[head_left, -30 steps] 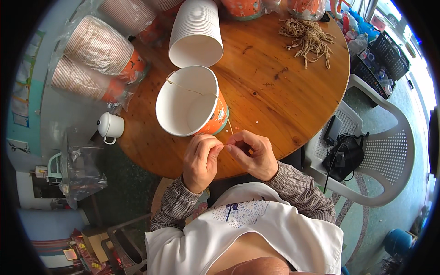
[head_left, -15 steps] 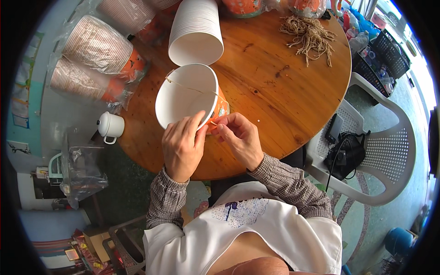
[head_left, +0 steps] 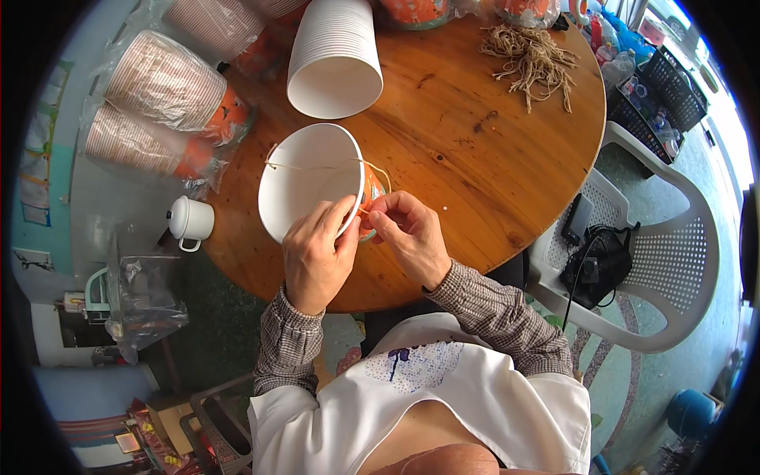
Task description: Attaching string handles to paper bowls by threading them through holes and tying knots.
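A paper bucket [head_left: 297, 190], white inside and orange printed outside, lies tilted on the round table in front of me. My left hand [head_left: 317, 257] is closed on its near rim, fingers inside the mouth and thumb toward the outer wall. A thin tan string [head_left: 313, 167] runs across the mouth from the far left rim and loops round the right side. Its near end goes to my right hand [head_left: 408, 237], which pinches it against the outer wall just beside my left thumb. The fingertips partly hide that string end and the spot on the wall.
Beyond the bucket lies a nested stack of white paper buckets [head_left: 336, 59]. A heap of tan strings [head_left: 534, 63] sits at the far right of the wooden table [head_left: 451, 158]. Plastic-wrapped bucket stacks [head_left: 170, 79] and a white lidded mug [head_left: 191, 220] stand left. A plastic chair [head_left: 669, 261] is at right.
The bucket has shifted slightly left and toward me, its mouth turned more to the left. My right fingertips have moved closer to its wall, and the string loop bulges out more at the right.
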The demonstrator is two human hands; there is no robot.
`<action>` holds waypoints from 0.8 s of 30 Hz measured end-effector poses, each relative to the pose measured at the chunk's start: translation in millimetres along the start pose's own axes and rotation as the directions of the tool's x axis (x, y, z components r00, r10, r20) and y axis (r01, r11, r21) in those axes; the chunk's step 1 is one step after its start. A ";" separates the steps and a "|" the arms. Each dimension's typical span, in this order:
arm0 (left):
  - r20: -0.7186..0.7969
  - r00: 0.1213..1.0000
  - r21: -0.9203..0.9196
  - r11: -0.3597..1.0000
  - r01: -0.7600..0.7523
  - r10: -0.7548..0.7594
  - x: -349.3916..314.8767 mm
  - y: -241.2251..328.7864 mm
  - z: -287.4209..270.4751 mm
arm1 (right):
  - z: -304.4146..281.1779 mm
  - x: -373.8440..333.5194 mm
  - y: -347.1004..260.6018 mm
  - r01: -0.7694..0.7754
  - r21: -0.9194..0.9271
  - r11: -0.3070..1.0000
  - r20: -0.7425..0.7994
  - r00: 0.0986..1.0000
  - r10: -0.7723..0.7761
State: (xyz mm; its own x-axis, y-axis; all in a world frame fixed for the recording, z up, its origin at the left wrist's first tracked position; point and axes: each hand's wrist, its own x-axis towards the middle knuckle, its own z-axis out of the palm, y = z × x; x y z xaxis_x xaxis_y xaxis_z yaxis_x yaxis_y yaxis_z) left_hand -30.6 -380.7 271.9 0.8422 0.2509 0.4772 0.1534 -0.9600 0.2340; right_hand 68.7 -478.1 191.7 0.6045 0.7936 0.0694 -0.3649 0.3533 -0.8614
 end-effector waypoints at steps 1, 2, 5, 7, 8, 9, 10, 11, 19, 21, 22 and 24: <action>0.003 1.000 -0.013 1.000 0.005 -0.005 0.5 0.0 -0.2 | -0.2 0.5 0.1 0.000 -0.010 1.000 0.031 1.000 0.000; -0.024 1.000 -0.022 1.000 -0.006 0.005 1.0 0.0 -0.5 | -0.3 1.1 0.2 0.008 -0.029 1.000 0.000 1.000 -0.008; 0.005 1.000 -0.068 0.998 0.014 -0.013 2.5 -0.2 -2.0 | -0.6 2.2 0.4 0.013 -0.093 0.996 -0.002 1.000 -0.014; 0.054 0.998 -0.090 0.995 0.038 -0.034 3.8 -1.2 -3.2 | -0.4 2.3 0.3 0.027 -0.075 0.997 0.056 0.998 -0.023; 0.047 0.998 -0.110 0.993 0.039 -0.034 4.2 -1.8 -3.7 | 0.7 2.2 0.5 0.020 -0.090 0.996 0.029 0.999 -0.017; 0.073 0.997 -0.109 0.993 0.047 -0.039 4.6 -2.4 -4.0 | 2.1 2.0 0.6 0.041 -0.099 0.994 0.018 0.999 -0.039; 0.083 0.996 -0.111 0.993 0.049 -0.039 5.0 -2.9 -4.0 | 3.2 1.8 0.6 0.062 -0.095 0.994 0.034 0.998 -0.059; 0.070 0.997 -0.114 0.993 0.038 -0.030 5.1 -3.3 -3.8 | 4.3 1.6 0.5 0.062 -0.108 0.992 0.006 0.998 -0.062; 0.073 0.994 -0.139 0.986 0.090 -0.081 1.6 -2.5 -5.1 | 1.1 0.1 -0.2 0.057 -0.169 0.984 0.034 0.998 -0.052; 0.083 0.993 -0.126 0.987 0.100 -0.090 1.9 -1.9 -5.8 | 0.1 -0.4 0.7 0.065 -0.182 0.981 0.004 0.998 -0.065; 0.083 0.990 -0.144 0.982 0.121 -0.110 2.3 -1.5 -5.9 | -0.4 -0.8 1.1 0.068 -0.166 0.984 0.031 0.997 -0.064; 0.084 0.988 -0.162 0.977 0.139 -0.126 3.4 -0.4 -5.6 | -1.3 -1.1 1.2 0.072 -0.191 0.979 0.002 0.997 -0.073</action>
State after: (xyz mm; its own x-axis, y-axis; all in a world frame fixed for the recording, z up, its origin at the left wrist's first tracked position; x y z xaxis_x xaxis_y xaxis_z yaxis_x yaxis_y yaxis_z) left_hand -30.7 -378.8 278.2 0.8566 0.3589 0.3707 0.1829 -0.8830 0.4322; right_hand 68.5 -479.2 190.0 0.6280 0.7668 0.1328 -0.1786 0.3082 -0.9344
